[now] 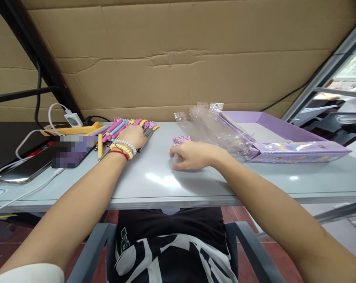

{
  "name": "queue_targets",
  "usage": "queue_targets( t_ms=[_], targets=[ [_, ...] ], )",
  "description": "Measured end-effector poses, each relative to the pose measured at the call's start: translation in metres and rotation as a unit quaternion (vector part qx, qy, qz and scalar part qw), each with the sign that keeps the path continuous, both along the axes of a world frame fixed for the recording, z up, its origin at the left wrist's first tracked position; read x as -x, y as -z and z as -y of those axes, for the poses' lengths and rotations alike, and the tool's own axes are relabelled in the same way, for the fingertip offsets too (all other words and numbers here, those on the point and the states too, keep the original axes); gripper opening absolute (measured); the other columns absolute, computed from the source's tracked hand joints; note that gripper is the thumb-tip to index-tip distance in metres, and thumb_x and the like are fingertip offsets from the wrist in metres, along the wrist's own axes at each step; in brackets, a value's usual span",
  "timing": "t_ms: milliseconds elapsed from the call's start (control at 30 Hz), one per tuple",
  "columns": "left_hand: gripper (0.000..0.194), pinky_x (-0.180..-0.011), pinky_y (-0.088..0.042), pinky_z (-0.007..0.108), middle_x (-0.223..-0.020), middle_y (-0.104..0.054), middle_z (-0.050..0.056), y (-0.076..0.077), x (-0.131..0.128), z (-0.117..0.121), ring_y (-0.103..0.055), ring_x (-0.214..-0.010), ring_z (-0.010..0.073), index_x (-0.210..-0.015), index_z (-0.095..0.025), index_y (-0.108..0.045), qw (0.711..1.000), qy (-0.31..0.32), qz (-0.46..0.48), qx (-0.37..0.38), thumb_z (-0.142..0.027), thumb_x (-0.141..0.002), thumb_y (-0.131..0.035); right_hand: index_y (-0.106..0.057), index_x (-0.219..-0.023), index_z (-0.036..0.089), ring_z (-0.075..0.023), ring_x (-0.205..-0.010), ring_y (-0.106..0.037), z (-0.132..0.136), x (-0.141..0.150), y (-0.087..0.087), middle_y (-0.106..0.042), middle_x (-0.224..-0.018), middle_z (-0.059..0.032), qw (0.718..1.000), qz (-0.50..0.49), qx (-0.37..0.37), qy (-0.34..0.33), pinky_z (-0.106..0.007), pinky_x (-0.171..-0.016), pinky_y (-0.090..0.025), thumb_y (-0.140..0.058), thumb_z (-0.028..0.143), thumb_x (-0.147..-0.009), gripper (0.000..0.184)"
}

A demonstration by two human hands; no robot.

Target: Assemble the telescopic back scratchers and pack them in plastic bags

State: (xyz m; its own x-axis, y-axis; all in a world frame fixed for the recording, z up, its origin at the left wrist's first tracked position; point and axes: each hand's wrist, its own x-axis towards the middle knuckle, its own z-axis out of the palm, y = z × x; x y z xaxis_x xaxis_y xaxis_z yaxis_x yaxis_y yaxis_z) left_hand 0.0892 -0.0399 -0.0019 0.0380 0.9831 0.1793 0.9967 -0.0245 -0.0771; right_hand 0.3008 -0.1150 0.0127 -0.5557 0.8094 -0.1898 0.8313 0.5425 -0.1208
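My left hand (135, 136), with beaded and braided bracelets at the wrist, rests on a pile of back scratchers (114, 129) at the left of the table. They have coloured grips, metal rods and small hand-shaped ends; my left fingers are hidden, so what they grip cannot be made out. Near the middle of the table, my right hand (191, 154) is loosely curled, thumb and index finger apart. Just beyond its knuckles shows a small purple printed card (181, 139), partly covered by the hand. Clear plastic bags (209, 127) lie past the right hand.
A purple open box (296, 152) stands at the right. At the left lie phones (27, 165) with white cables, a yellow power strip (91, 128) and a white charger (74, 118). Cardboard (178, 55) walls the back; metal frame posts flank the table.
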Motion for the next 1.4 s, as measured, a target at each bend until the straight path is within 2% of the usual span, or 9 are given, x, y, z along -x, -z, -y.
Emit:
queue_targets(
  t_ms=[400,667,867,967,1067,1167,1267,1333,1400],
  targets=[
    [0.028,-0.071,-0.049,0.040,-0.093,-0.070,0.019,-0.002,-0.005,0.008,-0.066,-0.090,0.0339,-0.089,-0.014,-0.067,0.998,-0.005,0.038,-0.046,-0.028,-0.088,-0.042,-0.060,-0.119,0.021,-0.0195,-0.080,-0.060,0.001,0.002,-0.001,-0.069,-0.101,-0.0088,1.000,0.006,0.007,-0.014,-0.028,-0.062,-0.039,-0.053,0.051,-0.081,0.049],
    [0.014,-0.083,-0.046,0.037,-0.095,-0.067,0.015,0.000,-0.013,0.009,-0.062,-0.096,0.0270,-0.085,-0.017,-0.055,0.956,0.173,0.179,-0.154,-0.024,-0.091,-0.044,-0.062,-0.116,0.021,-0.0193,-0.077,-0.058,0.002,0.003,-0.002,-0.067,-0.093,-0.0094,0.999,-0.004,-0.025,-0.020,-0.027,-0.059,-0.035,-0.054,0.049,-0.082,0.045],
    [0.007,-0.074,-0.045,0.033,-0.080,-0.064,0.007,0.003,-0.020,0.011,-0.059,-0.080,0.0210,-0.086,-0.019,-0.049,0.917,0.257,0.255,-0.169,-0.017,-0.088,-0.043,-0.067,-0.095,0.019,-0.0135,-0.064,-0.052,-0.007,-0.006,-0.003,-0.065,-0.072,-0.0028,0.985,-0.117,-0.127,-0.027,-0.026,-0.061,-0.032,-0.058,0.040,-0.083,0.026],
    [0.006,-0.067,-0.042,0.032,-0.078,-0.063,0.005,0.004,-0.019,0.012,-0.057,-0.072,0.0192,-0.089,-0.019,-0.049,0.911,0.271,0.261,-0.170,-0.018,-0.088,-0.043,-0.065,-0.080,0.018,-0.0130,-0.061,-0.051,-0.014,-0.011,-0.005,-0.061,-0.065,-0.0016,0.952,-0.235,-0.179,0.076,-0.026,-0.061,-0.033,-0.051,0.053,-0.087,0.038],
    [0.007,-0.064,-0.041,0.030,-0.077,-0.063,0.004,0.003,-0.017,0.013,-0.056,-0.069,0.0179,-0.090,-0.019,-0.049,0.907,0.283,0.263,-0.166,-0.021,-0.089,-0.042,-0.059,-0.074,0.018,-0.0132,-0.058,-0.050,-0.020,-0.015,-0.006,-0.054,-0.058,-0.0009,0.872,-0.415,-0.197,0.168,-0.027,-0.058,-0.035,-0.034,0.067,-0.090,0.058],
    [0.011,-0.064,-0.040,0.029,-0.078,-0.064,0.003,0.000,-0.017,0.016,-0.057,-0.069,0.0172,-0.091,-0.019,-0.050,0.903,0.288,0.268,-0.173,-0.027,-0.090,-0.043,-0.053,-0.074,0.019,-0.0115,-0.050,-0.046,-0.024,-0.016,-0.009,-0.048,-0.053,0.0016,0.792,-0.556,-0.144,0.209,-0.026,-0.051,-0.035,-0.036,0.074,-0.086,0.058],
    [0.021,-0.065,-0.040,0.029,-0.081,-0.065,0.003,-0.003,-0.017,0.020,-0.057,-0.069,0.0168,-0.091,-0.019,-0.053,0.899,0.296,0.271,-0.173,-0.038,-0.090,-0.045,-0.047,-0.076,0.021,-0.0092,-0.043,-0.039,-0.028,-0.017,-0.012,-0.046,-0.053,0.0040,0.739,-0.631,-0.084,0.222,-0.024,-0.044,-0.032,-0.050,0.069,-0.083,0.048],
    [0.027,-0.065,-0.040,0.029,-0.081,-0.066,0.004,-0.005,-0.018,0.023,-0.057,-0.070,0.0168,-0.089,-0.018,-0.056,0.900,0.303,0.265,-0.167,-0.043,-0.090,-0.044,-0.048,-0.078,0.021,-0.0082,-0.042,-0.038,-0.029,-0.016,-0.013,-0.047,-0.055,0.0046,0.730,-0.641,-0.071,0.227,-0.023,-0.043,-0.031,-0.059,0.055,-0.083,0.036],
    [0.032,-0.065,-0.039,0.029,-0.081,-0.067,0.004,-0.006,-0.018,0.025,-0.057,-0.071,0.0170,-0.085,-0.018,-0.058,0.904,0.307,0.250,-0.162,-0.046,-0.091,-0.042,-0.052,-0.078,0.019,-0.0076,-0.045,-0.039,-0.028,-0.015,-0.011,-0.049,-0.057,0.0042,0.756,-0.613,-0.077,0.217,-0.023,-0.045,-0.032,-0.064,0.042,-0.081,0.026]
  ],
)
